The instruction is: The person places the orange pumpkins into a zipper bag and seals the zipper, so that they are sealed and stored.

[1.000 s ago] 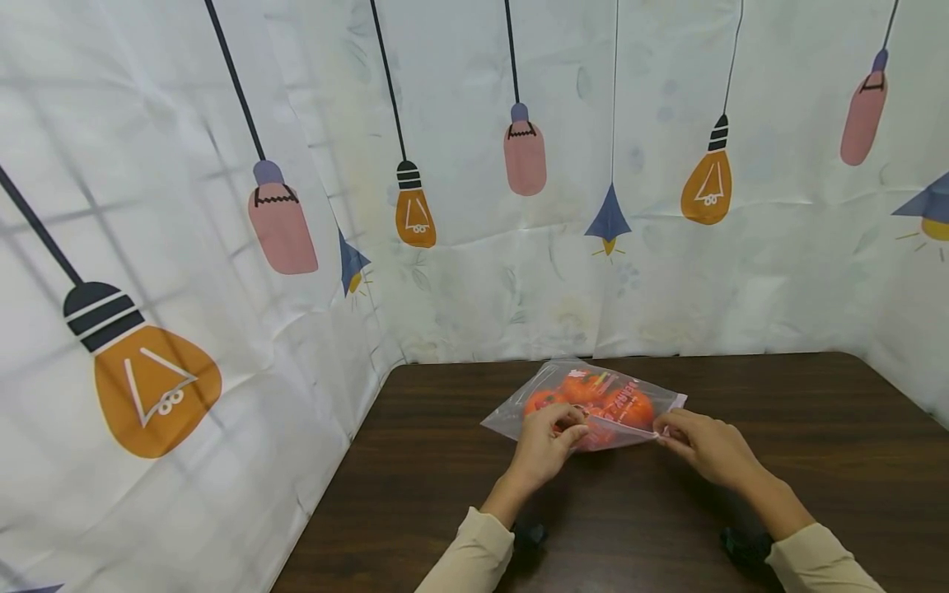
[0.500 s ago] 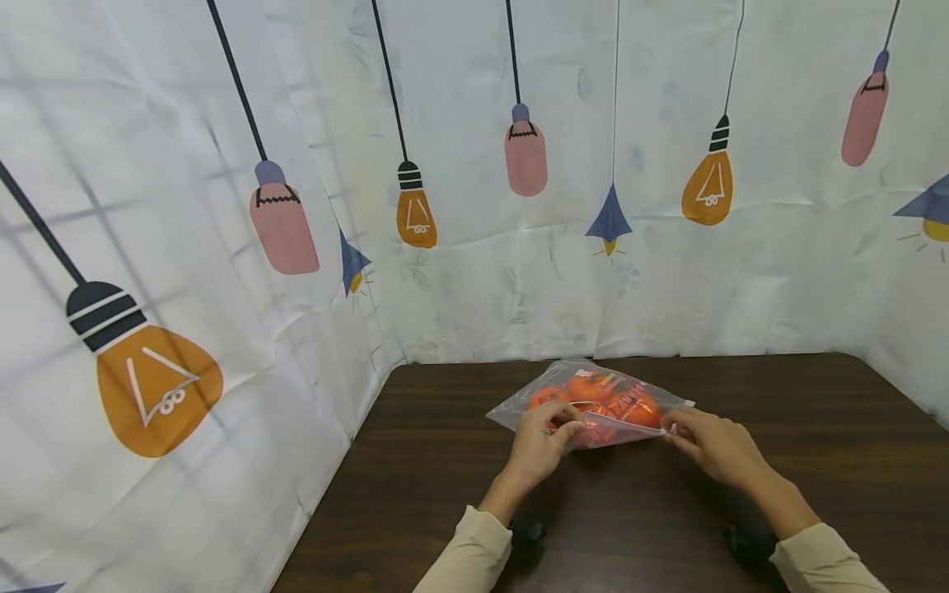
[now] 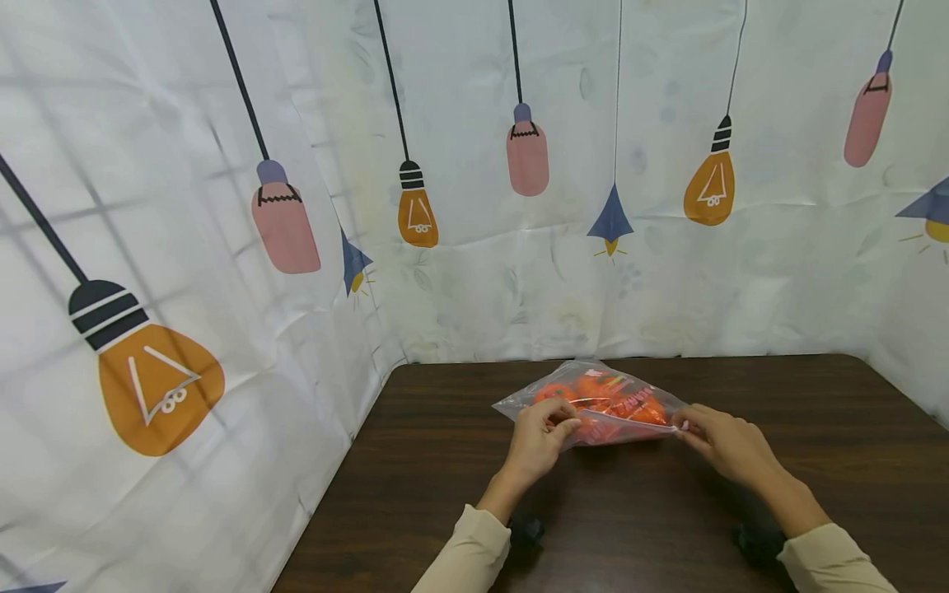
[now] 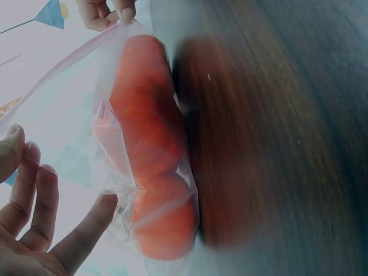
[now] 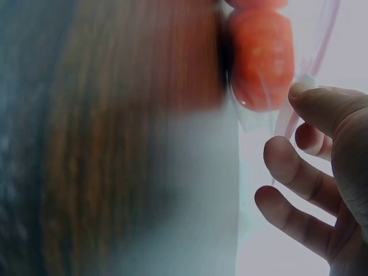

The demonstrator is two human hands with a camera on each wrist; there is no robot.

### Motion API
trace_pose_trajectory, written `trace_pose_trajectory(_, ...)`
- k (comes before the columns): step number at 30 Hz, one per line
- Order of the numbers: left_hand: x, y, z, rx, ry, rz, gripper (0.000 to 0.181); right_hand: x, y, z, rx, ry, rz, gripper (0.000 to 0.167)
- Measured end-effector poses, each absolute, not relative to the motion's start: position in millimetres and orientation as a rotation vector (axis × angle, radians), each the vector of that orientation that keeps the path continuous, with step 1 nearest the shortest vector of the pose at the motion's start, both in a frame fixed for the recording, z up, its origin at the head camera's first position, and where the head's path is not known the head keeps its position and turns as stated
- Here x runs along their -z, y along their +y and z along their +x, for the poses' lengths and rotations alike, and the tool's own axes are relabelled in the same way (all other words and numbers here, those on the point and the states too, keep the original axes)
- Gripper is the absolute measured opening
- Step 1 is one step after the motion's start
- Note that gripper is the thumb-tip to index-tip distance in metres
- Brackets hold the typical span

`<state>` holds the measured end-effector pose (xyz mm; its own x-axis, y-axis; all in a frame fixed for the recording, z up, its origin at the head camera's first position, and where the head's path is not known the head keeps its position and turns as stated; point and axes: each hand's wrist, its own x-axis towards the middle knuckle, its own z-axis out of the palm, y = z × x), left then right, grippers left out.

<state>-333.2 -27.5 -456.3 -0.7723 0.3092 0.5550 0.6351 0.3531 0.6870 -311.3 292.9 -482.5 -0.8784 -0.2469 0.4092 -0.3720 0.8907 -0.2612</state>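
A clear plastic zip bag (image 3: 519, 401) with pink print lies on the table with several red tomatoes (image 3: 593, 387) inside. My left hand (image 3: 537, 436) pinches the bag's near edge left of its middle; in the left wrist view, thumb and fingertips meet on the film while one finger stays extended. At the right end of the pink zip strip (image 4: 69, 60), my right hand (image 3: 730, 445) pinches a small white slider (image 5: 309, 80) between thumb and index finger. The right hand's other fingers are spread loosely. Its grip covers the bag's right corner in the head view.
The dark wood-grain table (image 3: 630, 511) ends at the back against a white curtain (image 3: 474, 288) printed with lamps. A second curtain side runs along the left edge. Small dark devices (image 3: 528, 531) sit beneath both wrists.
My right hand has moved right along the zip edge to the bag's corner. The bag has shifted slightly right. My left hand keeps its pinch almost in place.
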Motion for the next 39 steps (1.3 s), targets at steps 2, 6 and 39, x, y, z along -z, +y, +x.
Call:
trace_pose_trajectory(2, 457, -28, -334, 1.385, -2.289, -0.833, 0.006, 482, 295, -311, -0.473, -2.691, 0.454, 0.012)
trace_pose_trajectory(6, 455, -29, -333, 1.421, -2.286, -0.823, 0.006, 483, 300, -312, -0.458, -2.68, 0.441, 0.012)
trace_pose_trajectory(39, 448, -35, -337, 1.488, -2.242, -0.795, 0.005, 486, 337, -312, -0.441, -2.746, 0.333, 0.01)
